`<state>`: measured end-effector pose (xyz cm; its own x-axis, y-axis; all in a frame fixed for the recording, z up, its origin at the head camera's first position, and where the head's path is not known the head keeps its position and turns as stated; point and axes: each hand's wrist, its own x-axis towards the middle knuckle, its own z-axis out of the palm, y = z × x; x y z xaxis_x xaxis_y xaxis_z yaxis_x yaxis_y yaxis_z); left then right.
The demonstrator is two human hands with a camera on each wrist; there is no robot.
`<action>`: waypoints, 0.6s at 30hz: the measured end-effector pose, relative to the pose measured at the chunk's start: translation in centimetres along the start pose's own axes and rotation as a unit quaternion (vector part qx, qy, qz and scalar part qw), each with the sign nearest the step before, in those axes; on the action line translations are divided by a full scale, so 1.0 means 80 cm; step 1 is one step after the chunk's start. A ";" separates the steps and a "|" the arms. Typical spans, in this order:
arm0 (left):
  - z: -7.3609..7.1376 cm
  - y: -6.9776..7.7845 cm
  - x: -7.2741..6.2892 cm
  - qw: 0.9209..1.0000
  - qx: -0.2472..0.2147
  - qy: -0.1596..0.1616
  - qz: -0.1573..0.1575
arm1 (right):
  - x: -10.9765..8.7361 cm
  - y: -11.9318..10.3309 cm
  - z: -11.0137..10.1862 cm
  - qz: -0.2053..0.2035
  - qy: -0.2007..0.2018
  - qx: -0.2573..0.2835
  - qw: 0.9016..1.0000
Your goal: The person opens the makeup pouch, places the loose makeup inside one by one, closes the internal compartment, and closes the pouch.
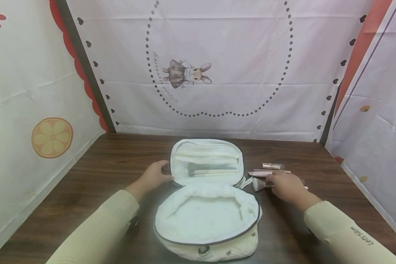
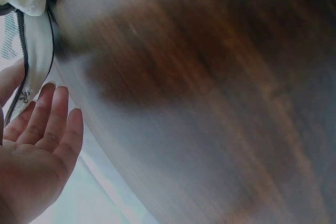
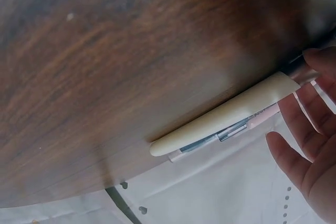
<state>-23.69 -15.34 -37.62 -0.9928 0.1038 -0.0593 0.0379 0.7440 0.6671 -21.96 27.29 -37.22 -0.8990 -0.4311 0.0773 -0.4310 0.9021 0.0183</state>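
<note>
A cream makeup bag (image 1: 206,253) stands unzipped, its lid (image 1: 181,146) raised at the back. Makeup brushes (image 1: 214,171) sit in the lid's clear pocket. My left hand (image 1: 154,176) holds the lid's left edge, the thumb inside and the fingers behind; the left wrist view shows this hand (image 2: 39,156) by the zipper edge. To the right of the bag, my right hand (image 1: 286,186) pinches a makeup brush (image 1: 259,184) near its ferrule. Its cream handle (image 3: 226,113) points away from the thumb in the right wrist view, close to the tabletop.
Beyond the right hand lie a clear-and-rose-gold tube (image 1: 272,166), a thin pencil-like stick (image 1: 285,171) and a pink pointed item (image 1: 259,174). A white strap (image 1: 246,183) hangs from the bag's right side. Printed cloth (image 1: 237,73) walls the dark wooden table (image 1: 118,157) at back and sides.
</note>
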 end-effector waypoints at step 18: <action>0.002 -0.005 0.001 1.000 -0.002 0.003 -0.007 | -0.001 -0.002 -0.009 -0.016 0.026 -0.003 1.000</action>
<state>-23.79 -15.49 -38.01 -0.9939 0.0895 -0.0638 0.0240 0.7433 0.6685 -21.75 27.22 -36.53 -0.8792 -0.4589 0.1283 -0.4592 0.8879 0.0286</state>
